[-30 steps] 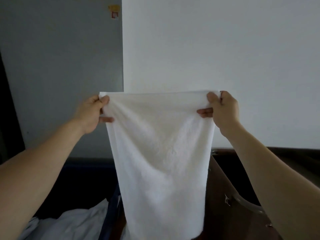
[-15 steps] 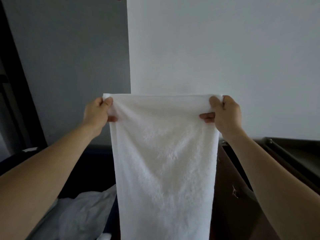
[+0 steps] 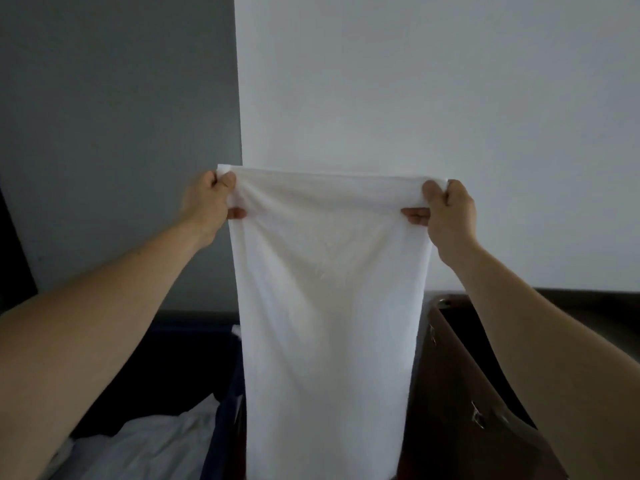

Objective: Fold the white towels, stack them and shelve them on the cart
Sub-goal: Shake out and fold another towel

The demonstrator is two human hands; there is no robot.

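Hanging lengthwise before the wall, the white towel (image 3: 329, 306) is pinched at its top corners by the left hand (image 3: 207, 206) and the right hand (image 3: 446, 213), top edge stretched level.

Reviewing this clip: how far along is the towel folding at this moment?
Done: nothing that shows; no folded stack is in view. In hand: one white towel hangs down, pinched at its top corners by the left hand and the right hand. Left: folding this one, then stacking and shelving. More white linen lies heaped at lower left.
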